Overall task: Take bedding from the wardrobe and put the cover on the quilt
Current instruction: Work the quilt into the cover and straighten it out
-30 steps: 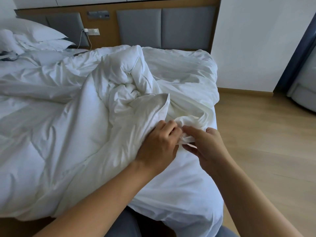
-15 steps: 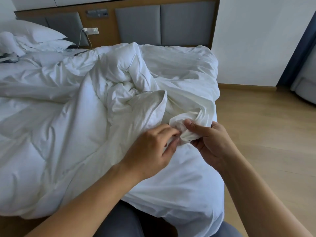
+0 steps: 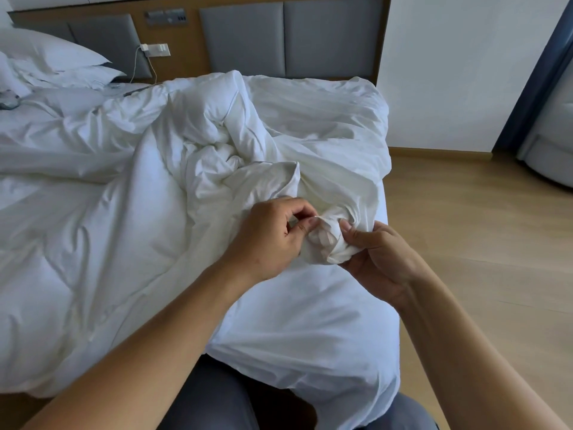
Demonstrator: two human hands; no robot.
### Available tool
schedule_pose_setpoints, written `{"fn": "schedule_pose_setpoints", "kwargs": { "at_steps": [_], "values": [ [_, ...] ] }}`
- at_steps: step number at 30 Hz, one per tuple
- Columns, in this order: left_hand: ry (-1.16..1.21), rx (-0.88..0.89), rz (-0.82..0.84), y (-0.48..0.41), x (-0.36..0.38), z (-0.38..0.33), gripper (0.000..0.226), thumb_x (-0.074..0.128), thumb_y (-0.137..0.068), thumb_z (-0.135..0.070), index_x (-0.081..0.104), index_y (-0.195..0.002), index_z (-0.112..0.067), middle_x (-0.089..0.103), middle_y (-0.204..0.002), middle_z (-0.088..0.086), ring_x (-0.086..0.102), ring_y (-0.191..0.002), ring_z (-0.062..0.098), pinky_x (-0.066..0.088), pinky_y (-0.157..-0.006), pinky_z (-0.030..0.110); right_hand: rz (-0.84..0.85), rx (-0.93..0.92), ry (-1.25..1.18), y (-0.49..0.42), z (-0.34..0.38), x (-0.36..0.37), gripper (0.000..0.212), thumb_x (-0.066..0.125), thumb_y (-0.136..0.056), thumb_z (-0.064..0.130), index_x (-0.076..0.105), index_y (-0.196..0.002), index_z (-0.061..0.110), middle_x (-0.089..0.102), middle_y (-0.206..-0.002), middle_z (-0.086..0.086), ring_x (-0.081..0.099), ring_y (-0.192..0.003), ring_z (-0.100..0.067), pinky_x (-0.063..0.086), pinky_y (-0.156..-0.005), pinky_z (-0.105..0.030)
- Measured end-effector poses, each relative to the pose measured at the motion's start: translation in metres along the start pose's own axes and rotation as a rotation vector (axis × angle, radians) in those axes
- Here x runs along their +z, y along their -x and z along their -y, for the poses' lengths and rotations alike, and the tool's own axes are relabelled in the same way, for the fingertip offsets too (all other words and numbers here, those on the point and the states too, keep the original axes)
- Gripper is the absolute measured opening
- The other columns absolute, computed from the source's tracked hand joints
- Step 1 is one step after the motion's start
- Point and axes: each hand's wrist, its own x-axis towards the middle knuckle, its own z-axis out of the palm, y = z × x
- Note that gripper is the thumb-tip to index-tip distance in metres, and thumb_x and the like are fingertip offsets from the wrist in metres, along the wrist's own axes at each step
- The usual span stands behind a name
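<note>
**Corner bundle clamped between both hands at the bed's near right edge**

Head view. My hands are together, both clamped on one thing. My right hand (image 3: 378,259) grips the corner bundle (image 3: 325,240) from below and from the right, with the thumb on top and the fingers curled under. My left hand (image 3: 273,234) pinches the bundle's left face between thumb and forefinger. I cannot tell whether a tie or only a fold sits in that pinch. The bundle touches both hands and is raised just above the bed (image 3: 376,209); neither hand is nearer to it.

Orientation: the bundle's rounded end points toward me and slightly left. Its twisted neck runs away from me into the cover (image 3: 335,135). The long axis therefore runs near to far. The quilt (image 3: 93,243) lies heaped to the left of the hands, its bulk reaching toward the headboard (image 3: 245,35).

Judgement: the step appears to be securing a corner. The coming move should work across the neck, at right angles to that axis, with the right hand as anchor.
</note>
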Motion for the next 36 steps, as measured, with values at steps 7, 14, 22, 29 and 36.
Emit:
{"fn": "schedule_pose_setpoints", "kwargs": {
  "at_steps": [7,14,22,29,36],
  "values": [
    [-0.368,-0.015,-0.143,-0.006,-0.039,0.02,0.063,0.075,-0.085,-0.038,0.052,-0.142,-0.026,0.059,-0.127,0.004,0.059,-0.109,0.024,0.049,-0.095,0.035,-0.128,-0.063,-0.077,-0.002,0.008,0.006,0.028,0.071,-0.084,0.009,0.069,-0.11,0.0,0.072,-0.108,-0.021,0.072,-0.099,-0.032,0.057,-0.092,-0.051],
    [-0.202,0.333,-0.15,0.008,-0.005,0.012,0.018,0.058,-0.094,-0.002,0.072,-0.105,-0.004,0.05,-0.084,-0.009,0.041,-0.065,0.001,0.041,-0.066,0.015,-0.349,-0.134,-0.076,0.0,0.01,0.003,0.018,0.067,-0.092,0.002,0.067,-0.11,-0.001,0.076,-0.102,-0.017,0.075,-0.09,-0.03,0.063,-0.076,-0.045],
    [-0.21,0.343,-0.061,-0.005,0.009,0.002,0.018,0.069,-0.096,-0.018,0.075,-0.109,-0.008,0.072,-0.087,0.004,0.067,-0.074,0.021,0.056,-0.065,0.033,-0.262,-0.211,0.023,0.004,0.014,-0.005,0.019,0.067,-0.091,0.003,0.068,-0.109,-0.003,0.075,-0.104,-0.019,0.074,-0.093,-0.032,0.06,-0.072,-0.04],
    [-0.297,0.364,0.103,-0.014,0.01,0.003,0.024,0.06,-0.085,-0.004,0.079,-0.098,-0.01,0.062,-0.072,0.007,0.061,-0.066,0.028,0.053,-0.062,0.029,-0.046,-0.153,-0.111,0.005,0.028,-0.022,0.048,0.057,-0.074,0.005,0.057,-0.119,-0.014,0.066,-0.11,-0.029,0.067,-0.103,-0.05,0.057,-0.081,-0.053],
    [-0.29,0.345,0.173,-0.021,0.019,0.004,0.023,0.05,-0.09,-0.002,0.073,-0.091,-0.005,0.044,-0.073,-0.004,0.049,-0.063,0.024,0.047,-0.06,0.036,-0.067,-0.231,0.262,-0.001,0.021,-0.024,0.021,0.066,-0.079,-0.011,0.08,-0.087,0.002,0.075,-0.098,-0.024,0.075,-0.093,-0.037,0.061,-0.076,-0.035]
  ]
}}
